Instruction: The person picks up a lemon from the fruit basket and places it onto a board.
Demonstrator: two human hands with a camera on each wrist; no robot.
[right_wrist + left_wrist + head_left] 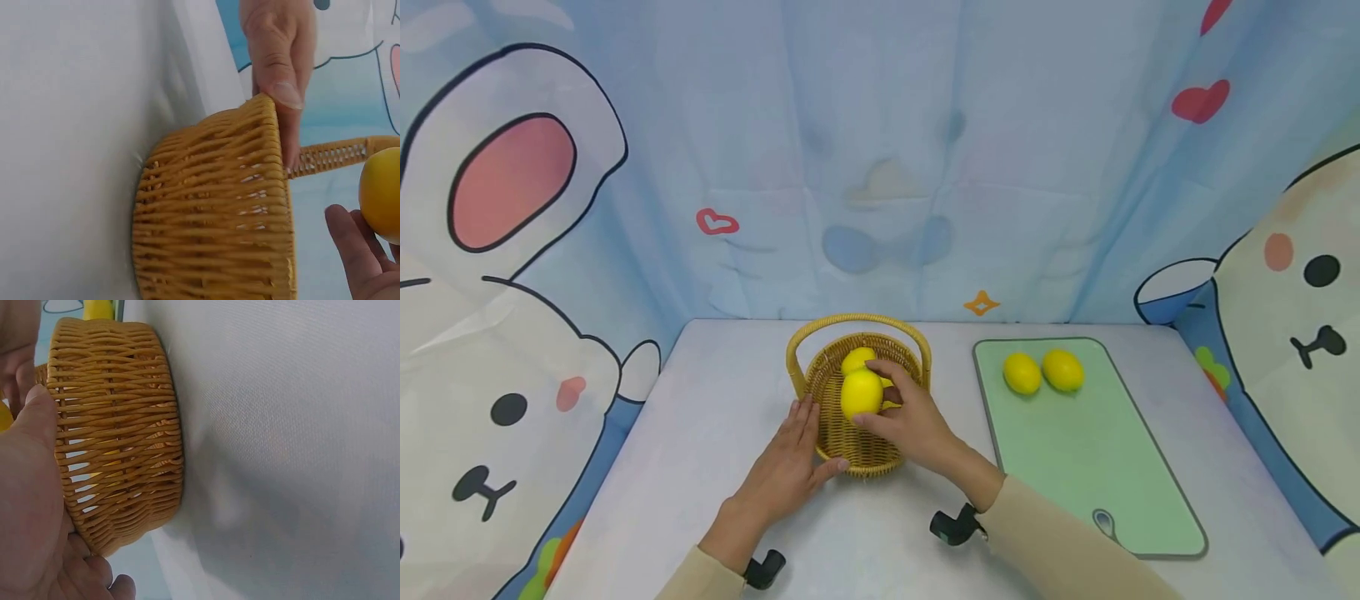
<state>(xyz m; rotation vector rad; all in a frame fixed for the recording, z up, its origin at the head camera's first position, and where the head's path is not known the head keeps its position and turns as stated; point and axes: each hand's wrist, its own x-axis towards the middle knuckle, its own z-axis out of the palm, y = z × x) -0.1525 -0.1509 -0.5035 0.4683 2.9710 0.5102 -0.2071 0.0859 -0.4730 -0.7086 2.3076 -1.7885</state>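
The right hand (917,417) is grasping one lemon (861,393), pinched by the thumb on the near side and the fingers on the far side; that grip suits a smooth, rounded fruit, since the sides are held while the top and the outer face stay bare. In the right wrist view this fruit is clear of the rim, so it is in the air over the mouth of the wicker basket (868,460), to the left of the palm. The left hand (790,462) clasps no fruit: its fingers lie fairly straight along the rim on its own side, with the thumb spread onto the near edge, probably to steady a light basket that a nudge could slide. The arched handle (859,318) rises beyond both hands, which leaves the near side free for reaching in. Just past the right hand's fingertips a second lemon (857,359) sits inside the basket, and more yellow shows behind those fingers, too covered to count. Out to the right of the right hand, the green board (1075,450) lies flat on the counter (737,375), bearing a left lemon (1022,373) and a right lemon (1063,370) near its far edge, close together and well away from the forearm that crosses its near corner.
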